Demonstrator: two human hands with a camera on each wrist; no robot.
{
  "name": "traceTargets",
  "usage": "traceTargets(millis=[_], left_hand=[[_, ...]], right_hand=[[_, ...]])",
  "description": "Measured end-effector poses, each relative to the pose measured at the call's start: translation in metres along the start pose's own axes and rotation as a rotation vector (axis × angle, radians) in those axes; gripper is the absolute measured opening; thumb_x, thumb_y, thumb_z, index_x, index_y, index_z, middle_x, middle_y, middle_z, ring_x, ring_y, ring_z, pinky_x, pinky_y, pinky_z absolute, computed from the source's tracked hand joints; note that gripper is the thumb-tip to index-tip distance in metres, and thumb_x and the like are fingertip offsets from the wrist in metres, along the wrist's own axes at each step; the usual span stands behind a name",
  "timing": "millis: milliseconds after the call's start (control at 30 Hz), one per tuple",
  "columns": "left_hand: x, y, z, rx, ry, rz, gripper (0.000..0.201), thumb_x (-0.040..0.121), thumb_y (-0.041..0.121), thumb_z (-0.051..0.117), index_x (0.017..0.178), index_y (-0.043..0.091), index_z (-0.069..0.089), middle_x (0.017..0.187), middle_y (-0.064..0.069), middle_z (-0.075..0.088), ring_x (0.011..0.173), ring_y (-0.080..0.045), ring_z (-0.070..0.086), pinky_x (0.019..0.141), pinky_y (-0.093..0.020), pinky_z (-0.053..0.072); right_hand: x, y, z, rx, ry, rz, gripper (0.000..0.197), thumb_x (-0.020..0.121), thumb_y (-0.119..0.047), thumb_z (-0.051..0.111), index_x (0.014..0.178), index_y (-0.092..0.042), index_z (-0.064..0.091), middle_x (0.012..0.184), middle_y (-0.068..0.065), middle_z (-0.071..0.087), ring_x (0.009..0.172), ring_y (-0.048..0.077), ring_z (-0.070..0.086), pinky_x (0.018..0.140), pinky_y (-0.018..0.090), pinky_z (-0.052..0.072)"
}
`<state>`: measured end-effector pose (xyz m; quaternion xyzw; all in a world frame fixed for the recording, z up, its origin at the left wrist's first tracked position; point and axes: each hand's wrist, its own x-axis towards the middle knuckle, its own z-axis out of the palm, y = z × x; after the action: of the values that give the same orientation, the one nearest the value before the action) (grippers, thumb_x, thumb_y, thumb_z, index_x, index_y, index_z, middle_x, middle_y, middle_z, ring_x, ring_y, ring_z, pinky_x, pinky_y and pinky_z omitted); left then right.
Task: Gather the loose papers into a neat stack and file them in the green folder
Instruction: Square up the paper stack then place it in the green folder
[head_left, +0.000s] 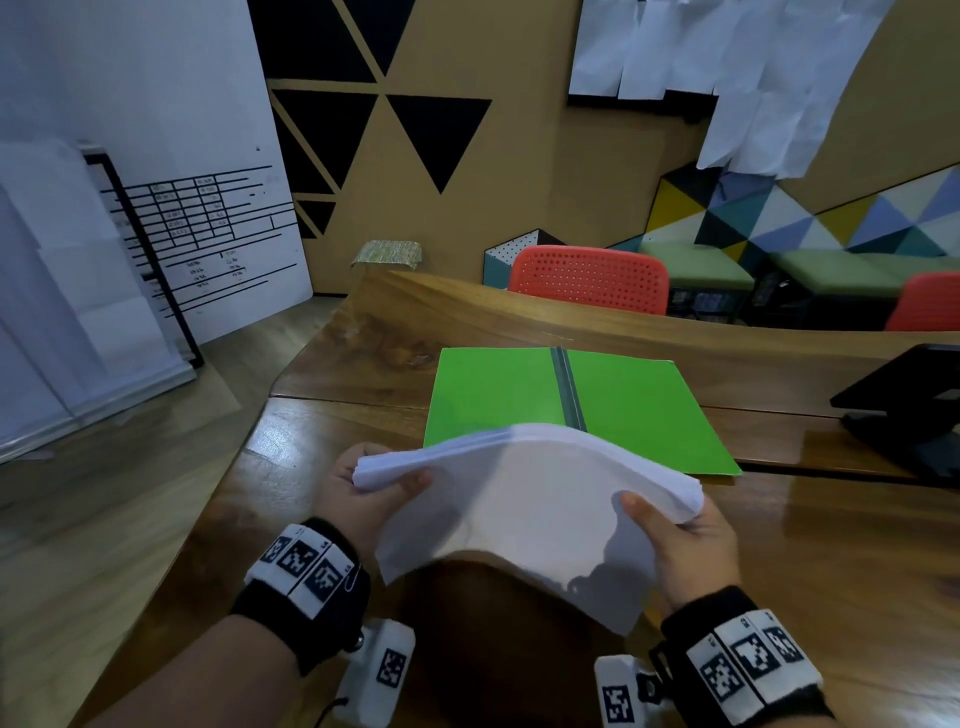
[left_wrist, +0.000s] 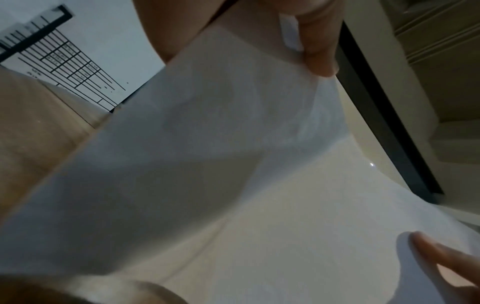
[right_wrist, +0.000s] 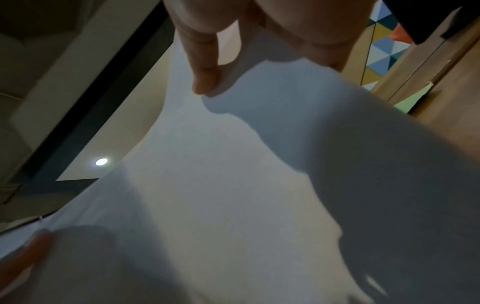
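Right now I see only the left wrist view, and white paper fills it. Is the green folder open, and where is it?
Observer: Yes, the green folder lies open on the wooden table, just beyond the paper stack.
Operator: A fingertip shows at my lower right. Is it the right hand?
Observer: Yes, the right hand holds the stack's right edge, thumb on top.
Operator: Is anything beside the folder?
Observer: A black object stands on the table to its right.
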<state>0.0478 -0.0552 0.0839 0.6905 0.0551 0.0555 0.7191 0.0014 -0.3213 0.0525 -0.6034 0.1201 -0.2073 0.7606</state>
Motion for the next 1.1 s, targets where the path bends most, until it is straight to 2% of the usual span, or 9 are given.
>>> traceTargets(millis=[100, 200, 267, 433, 567, 800, 933, 1033, 1100], left_hand=[[0.003, -0.007, -0.003, 0.068, -0.013, -0.013, 0.025, 0.069, -0.005, 0.073, 0.069, 0.012, 0.055, 0.058, 0.001, 0.061, 0.055, -0.011, 0.056, 0.042, -0.011, 0.046], [0.001, -0.008, -0.001, 0.159, -0.007, -0.061, 0.016, 0.071, 0.001, 0.074, 0.081, 0.005, 0.063, 0.067, -0.006, 0.063, 0.058, -0.013, 0.056, 0.042, -0.01, 0.045], [0.001, -0.007, -0.001, 0.15, -0.009, -0.064, 0.017, 0.07, 0.0, 0.074, 0.082, 0.002, 0.063, 0.064, -0.004, 0.063, 0.05, -0.005, 0.058, 0.041, -0.009, 0.045], [0.008, -0.007, -0.005, -0.036, -0.037, -0.047, 0.022, 0.063, 0.022, 0.077, 0.069, 0.015, 0.057, 0.048, 0.005, 0.061, 0.048, -0.009, 0.058, 0.041, -0.012, 0.047], [0.014, -0.005, -0.005, -0.101, -0.01, -0.054, 0.012, 0.059, 0.023, 0.06, 0.069, 0.017, 0.059, 0.055, 0.007, 0.066, 0.057, -0.012, 0.056, 0.044, -0.015, 0.049], [0.015, -0.007, -0.007, -0.122, -0.031, -0.001, 0.022, 0.057, 0.015, 0.062, 0.078, 0.02, 0.059, 0.07, 0.011, 0.072, 0.07, -0.01, 0.061, 0.057, -0.019, 0.054], [0.019, -0.004, -0.003, -0.144, 0.005, -0.04, 0.01, 0.077, 0.011, 0.063, 0.075, 0.018, 0.056, 0.064, 0.009, 0.073, 0.072, -0.012, 0.06, 0.065, -0.024, 0.047], [0.021, 0.001, -0.001, -0.122, 0.034, -0.054, 0.022, 0.09, 0.004, 0.047, 0.072, 0.014, 0.055, 0.061, 0.008, 0.07, 0.067, -0.007, 0.061, 0.057, -0.011, 0.049], [0.02, 0.003, -0.001, -0.116, 0.029, -0.072, 0.025, 0.09, 0.001, 0.045, 0.07, 0.012, 0.055, 0.064, 0.006, 0.071, 0.071, -0.013, 0.06, 0.062, -0.017, 0.049]], right_hand=[[-0.002, 0.006, 0.001, -0.063, 0.052, 0.084, 0.04, 0.065, 0.004, 0.075, 0.103, 0.0, 0.064, 0.08, 0.004, 0.072, 0.074, 0.02, 0.068, 0.064, 0.024, 0.057], [-0.001, 0.014, -0.002, -0.148, 0.056, 0.153, 0.032, 0.068, 0.006, 0.073, 0.096, -0.006, 0.065, 0.095, 0.015, 0.069, 0.088, 0.03, 0.065, 0.082, 0.038, 0.053], [0.0, 0.014, -0.003, -0.138, 0.047, 0.158, 0.028, 0.07, 0.006, 0.071, 0.089, -0.013, 0.064, 0.092, 0.011, 0.069, 0.09, 0.03, 0.065, 0.077, 0.034, 0.055], [0.001, 0.009, -0.003, -0.066, 0.024, 0.196, 0.066, 0.045, -0.046, 0.085, 0.096, -0.009, 0.067, 0.1, 0.012, 0.072, 0.092, 0.028, 0.067, 0.088, 0.04, 0.05], [0.008, 0.002, -0.006, 0.016, 0.067, 0.247, 0.016, 0.083, -0.03, 0.06, 0.08, -0.015, 0.064, 0.089, 0.011, 0.065, 0.088, 0.025, 0.056, 0.079, 0.038, 0.042], [0.017, -0.003, -0.002, -0.049, 0.133, 0.244, 0.015, 0.08, -0.022, 0.066, 0.071, -0.01, 0.063, 0.075, 0.01, 0.06, 0.083, 0.024, 0.053, 0.076, 0.036, 0.041], [0.021, -0.006, -0.001, -0.104, 0.155, 0.27, 0.067, 0.064, -0.05, 0.074, 0.087, 0.012, 0.06, 0.092, 0.042, 0.054, 0.079, 0.027, 0.051, 0.078, 0.04, 0.044], [0.021, -0.014, 0.0, -0.134, 0.152, 0.285, 0.043, 0.078, -0.033, 0.069, 0.091, 0.007, 0.063, 0.11, 0.029, 0.06, 0.107, 0.037, 0.055, 0.095, 0.045, 0.041], [0.022, -0.018, 0.0, -0.131, 0.137, 0.273, 0.017, 0.082, -0.027, 0.066, 0.076, -0.012, 0.064, 0.094, 0.011, 0.064, 0.103, 0.029, 0.053, 0.095, 0.04, 0.04]])
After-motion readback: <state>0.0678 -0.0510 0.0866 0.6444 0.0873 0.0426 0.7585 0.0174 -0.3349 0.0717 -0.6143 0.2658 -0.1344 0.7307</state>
